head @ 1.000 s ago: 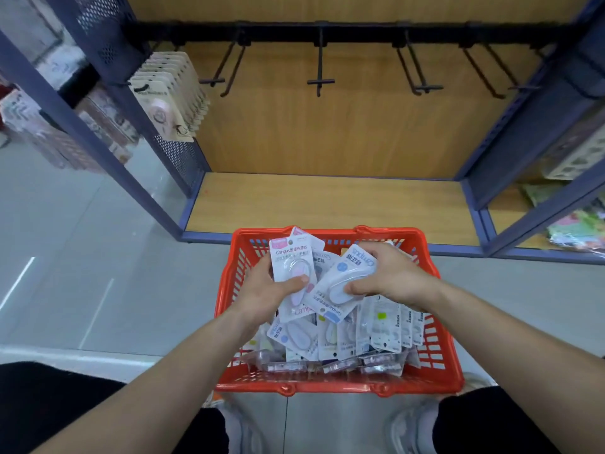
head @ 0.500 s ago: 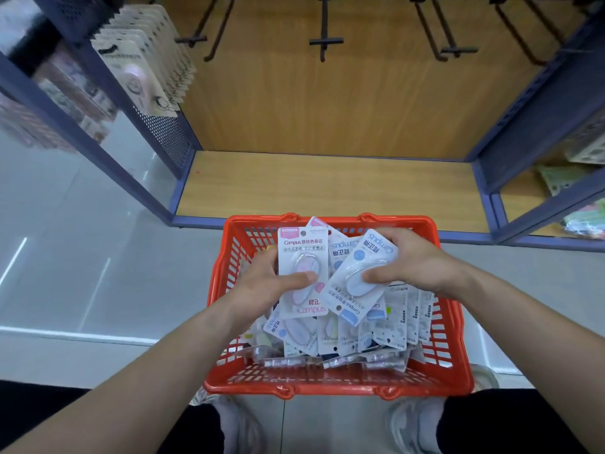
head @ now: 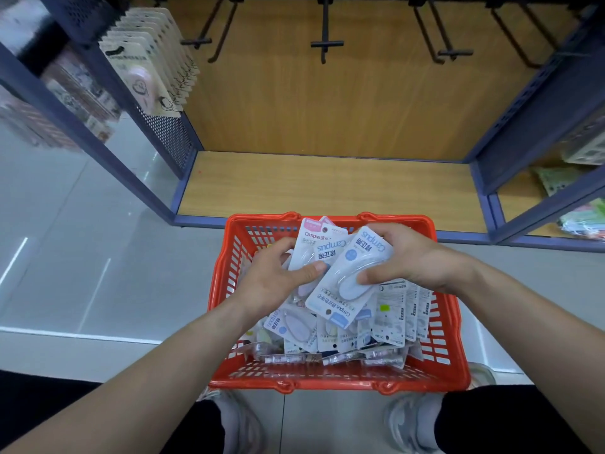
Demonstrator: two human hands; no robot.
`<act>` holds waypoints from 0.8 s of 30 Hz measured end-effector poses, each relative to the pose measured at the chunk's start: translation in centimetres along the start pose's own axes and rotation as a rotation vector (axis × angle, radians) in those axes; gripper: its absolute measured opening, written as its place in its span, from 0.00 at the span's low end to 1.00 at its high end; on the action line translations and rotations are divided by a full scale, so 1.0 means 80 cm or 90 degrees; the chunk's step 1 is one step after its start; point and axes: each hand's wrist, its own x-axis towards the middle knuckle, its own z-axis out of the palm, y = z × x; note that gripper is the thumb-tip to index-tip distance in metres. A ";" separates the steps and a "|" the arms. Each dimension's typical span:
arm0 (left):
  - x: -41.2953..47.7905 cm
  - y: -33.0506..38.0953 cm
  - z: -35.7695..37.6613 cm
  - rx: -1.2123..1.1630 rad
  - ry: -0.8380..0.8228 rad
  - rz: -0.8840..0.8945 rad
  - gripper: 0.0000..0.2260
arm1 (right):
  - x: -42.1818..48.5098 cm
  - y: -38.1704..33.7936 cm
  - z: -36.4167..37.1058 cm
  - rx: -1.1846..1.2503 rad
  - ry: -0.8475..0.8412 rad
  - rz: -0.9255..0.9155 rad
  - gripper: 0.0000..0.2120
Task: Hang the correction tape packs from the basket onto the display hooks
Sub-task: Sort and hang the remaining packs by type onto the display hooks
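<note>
My shoes (head: 409,421) stand on the floor just behind the red basket (head: 327,385). Inside it lie loose correction tape packs (head: 393,312), some flat along the near wall, others standing on edge in a row at the right. Above that heap my left hand (head: 278,283) grips a pink-topped pack (head: 309,237) and a second pack (head: 329,250) fanned under my thumb. My right hand (head: 415,260) clutches a blue pack (head: 350,280) upside down, thumb on its blister, overlapping the others. Beyond the basket is the wooden shelf board (head: 327,188), above it the black display hooks (head: 325,44), and beige cards (head: 147,67) hang at the far left
</note>
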 end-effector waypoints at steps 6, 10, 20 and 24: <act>-0.001 0.010 -0.003 -0.034 0.058 0.013 0.12 | 0.005 0.007 0.003 0.045 0.130 -0.025 0.22; 0.000 0.009 -0.014 -0.041 0.102 0.012 0.10 | 0.006 0.011 -0.004 0.083 0.150 -0.036 0.21; -0.002 0.017 -0.012 -0.057 0.074 0.015 0.10 | 0.011 0.007 0.012 0.168 0.158 -0.052 0.20; -0.001 0.024 -0.011 -0.073 0.096 0.005 0.09 | 0.010 0.001 0.017 0.177 0.135 -0.054 0.21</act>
